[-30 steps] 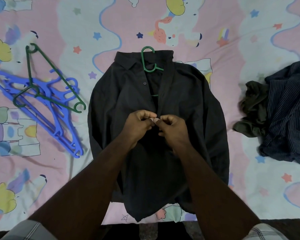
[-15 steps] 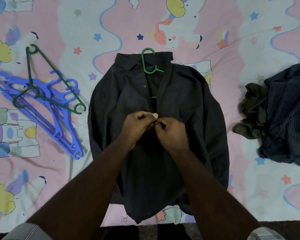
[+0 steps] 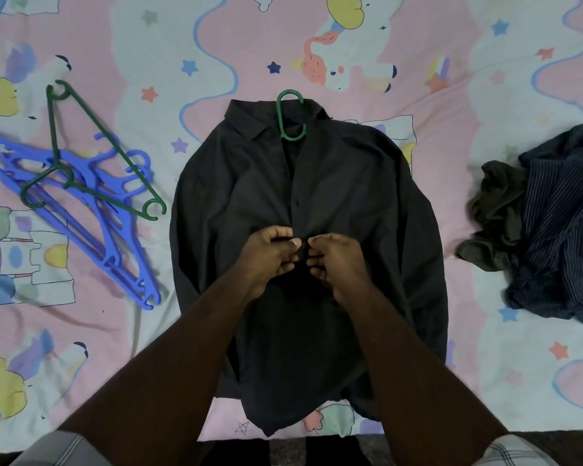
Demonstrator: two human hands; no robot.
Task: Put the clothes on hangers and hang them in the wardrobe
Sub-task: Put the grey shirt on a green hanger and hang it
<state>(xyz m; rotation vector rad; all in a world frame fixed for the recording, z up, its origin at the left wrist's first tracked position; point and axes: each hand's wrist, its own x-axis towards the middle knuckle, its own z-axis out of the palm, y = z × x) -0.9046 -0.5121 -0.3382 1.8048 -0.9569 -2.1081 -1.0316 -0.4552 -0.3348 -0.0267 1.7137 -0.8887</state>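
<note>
Spread flat on the bed point(image 3: 485, 230): dark shirt point(image 3: 350, 203), green hanger point(image 3: 288, 116) hook poking out at the collar. Reaching in from below with both forearms; left hand point(image 3: 270, 253) and right hand point(image 3: 337, 257) curled, pinching the shirt's front edges at mid-chest. Knuckles slightly farther apart than half a second ago; placket above now closed.

Both hands — left hand point(image 3: 269, 255), right hand point(image 3: 338, 260) — pinch the dark shirt point(image 3: 350, 203) placket.
</note>
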